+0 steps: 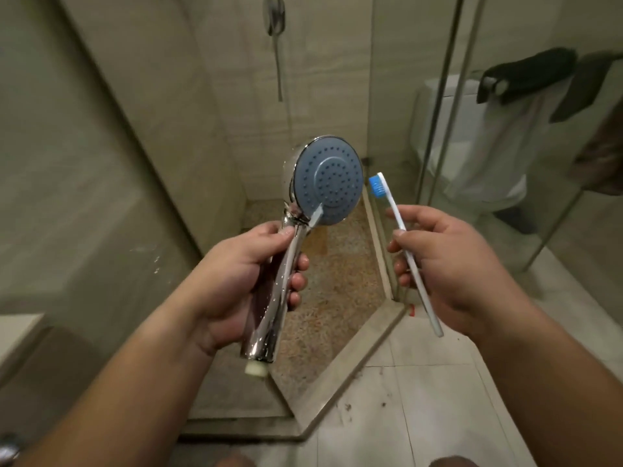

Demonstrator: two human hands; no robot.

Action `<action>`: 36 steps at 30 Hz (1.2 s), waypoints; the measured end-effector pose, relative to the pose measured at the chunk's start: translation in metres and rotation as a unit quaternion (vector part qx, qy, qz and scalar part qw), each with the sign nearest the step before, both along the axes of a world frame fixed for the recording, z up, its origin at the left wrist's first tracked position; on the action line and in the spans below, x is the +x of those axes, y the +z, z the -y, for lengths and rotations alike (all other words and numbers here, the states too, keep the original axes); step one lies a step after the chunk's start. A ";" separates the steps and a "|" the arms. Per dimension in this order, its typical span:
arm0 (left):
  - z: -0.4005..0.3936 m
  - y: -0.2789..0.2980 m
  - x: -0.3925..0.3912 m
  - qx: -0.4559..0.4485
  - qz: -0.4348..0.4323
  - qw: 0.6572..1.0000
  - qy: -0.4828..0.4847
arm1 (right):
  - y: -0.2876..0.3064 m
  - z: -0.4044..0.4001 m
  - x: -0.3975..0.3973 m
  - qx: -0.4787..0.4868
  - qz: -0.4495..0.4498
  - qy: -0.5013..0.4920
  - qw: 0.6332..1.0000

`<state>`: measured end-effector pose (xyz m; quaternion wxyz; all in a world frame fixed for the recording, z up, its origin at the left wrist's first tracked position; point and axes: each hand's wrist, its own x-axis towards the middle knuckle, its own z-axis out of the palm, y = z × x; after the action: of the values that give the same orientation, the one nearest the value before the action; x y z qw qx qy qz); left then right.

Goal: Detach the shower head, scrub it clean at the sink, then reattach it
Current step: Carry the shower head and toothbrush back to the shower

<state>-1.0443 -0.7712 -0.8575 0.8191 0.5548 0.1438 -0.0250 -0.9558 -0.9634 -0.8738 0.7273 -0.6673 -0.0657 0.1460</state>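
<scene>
left hand [236,284] grips the shower head [323,183]; just right of it, right hand [448,264] pinches a toothbrush [404,244].

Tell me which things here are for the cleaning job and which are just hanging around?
For the job:
shower head, in the left hand
toothbrush, in the right hand
wall holder

Just around:
toilet
dark towels

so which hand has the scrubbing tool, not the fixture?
The right hand pinches the white toothbrush with blue bristles. The left hand instead grips the chrome shower head with the blue-grey spray face by its handle.
</scene>
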 end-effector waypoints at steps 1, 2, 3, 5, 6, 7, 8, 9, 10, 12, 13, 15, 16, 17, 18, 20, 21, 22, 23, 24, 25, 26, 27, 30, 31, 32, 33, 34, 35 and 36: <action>0.002 0.002 0.016 -0.001 -0.003 1.000 0.003 | 0.003 0.002 0.014 -0.001 -0.005 -0.005 1.000; 0.004 0.005 0.032 -0.002 -0.007 1.000 0.006 | 0.006 0.003 0.029 0.000 -0.011 -0.011 1.000; 0.005 0.009 0.045 -0.006 -0.012 1.000 0.011 | 0.012 0.004 0.041 -0.003 -0.016 -0.013 1.000; 0.006 0.022 0.063 -0.014 -0.022 0.999 0.020 | 0.025 0.005 0.056 -0.005 -0.025 -0.009 1.000; 0.007 0.034 0.076 -0.017 -0.026 0.999 0.021 | 0.038 0.007 0.068 -0.004 -0.028 -0.007 1.000; 0.007 0.041 0.083 -0.019 -0.029 0.999 0.024 | 0.047 0.009 0.073 -0.006 -0.028 -0.006 1.000; 0.007 0.053 0.089 -0.024 -0.037 0.999 0.030 | 0.058 0.012 0.079 -0.011 -0.031 -0.008 0.999; 0.009 0.070 0.098 -0.030 -0.045 0.998 0.034 | 0.076 0.018 0.088 -0.016 -0.037 -0.009 0.999; 0.012 0.088 0.105 -0.035 -0.050 0.997 0.037 | 0.095 0.025 0.096 -0.018 -0.043 -0.010 0.999; 0.021 0.126 0.115 -0.043 -0.058 0.996 0.044 | 0.135 0.040 0.110 -0.019 -0.058 -0.009 0.998; 0.025 0.144 0.119 -0.044 -0.064 0.996 0.049 | 0.155 0.049 0.116 -0.021 -0.064 -0.008 0.998; 0.034 0.179 0.125 -0.034 -0.072 0.995 0.062 | 0.190 0.063 0.124 -0.031 -0.065 0.002 0.997; 0.038 0.195 0.127 -0.025 -0.075 0.994 0.072 | 0.204 0.069 0.127 -0.035 -0.067 0.008 0.997; 0.041 0.210 0.129 -0.019 -0.073 0.994 0.080 | 0.218 0.074 0.129 -0.038 -0.068 0.016 0.997; 0.043 0.222 0.131 -0.015 -0.071 0.994 0.087 | 0.228 0.079 0.132 -0.043 -0.069 0.026 0.996; 0.045 0.241 0.132 -0.007 -0.076 0.992 0.099 | 0.245 0.085 0.135 -0.058 -0.075 0.041 0.995; 0.045 0.246 0.131 -0.002 -0.080 0.991 0.107 | 0.251 0.087 0.137 -0.066 -0.078 0.047 0.994; 0.045 0.249 0.129 0.002 -0.084 0.990 0.115 | 0.254 0.089 0.138 -0.072 -0.081 0.053 0.993; 0.044 0.249 0.127 0.007 -0.091 0.988 0.123 | 0.256 0.090 0.141 -0.076 -0.085 0.056 0.992; 0.043 0.247 0.126 0.014 -0.097 0.987 0.129 | 0.255 0.092 0.144 -0.078 -0.091 0.057 0.991; 0.040 0.243 0.125 0.021 -0.102 0.985 0.135 | 0.253 0.093 0.147 -0.079 -0.095 0.057 0.991; 0.037 0.237 0.124 0.027 -0.107 0.984 0.139 | 0.250 0.093 0.151 -0.083 -0.099 0.056 0.990; 0.033 0.229 0.123 0.032 -0.111 0.983 0.144 | 0.246 0.091 0.155 -0.087 -0.102 0.056 0.989; 0.019 0.206 0.128 0.044 -0.129 0.977 0.166 | 0.232 0.080 0.171 -0.104 -0.117 0.055 0.986; 0.013 0.200 0.133 0.048 -0.132 0.974 0.175 | 0.229 0.073 0.179 -0.107 -0.119 0.057 0.986; 0.005 0.194 0.141 0.055 -0.132 0.973 0.183 | 0.226 0.064 0.189 -0.107 -0.117 0.060 0.986; -0.003 0.189 0.150 0.062 -0.132 0.971 0.189 | 0.223 0.054 0.198 -0.107 -0.114 0.061 0.986; -0.011 0.186 0.160 0.066 -0.132 0.970 0.194 | 0.219 0.045 0.206 -0.109 -0.110 0.060 0.986; -0.020 0.183 0.170 0.071 -0.133 0.969 0.197 | 0.216 0.036 0.214 -0.111 -0.107 0.056 0.987; -0.029 0.181 0.182 0.077 -0.131 0.968 0.200 | 0.212 0.027 0.222 -0.110 -0.105 0.052 0.987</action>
<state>-0.8622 -0.7424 -0.6764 0.7361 0.5680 0.3597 0.0778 -0.7337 -0.9909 -0.6618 0.6440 -0.7199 -0.0068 0.2588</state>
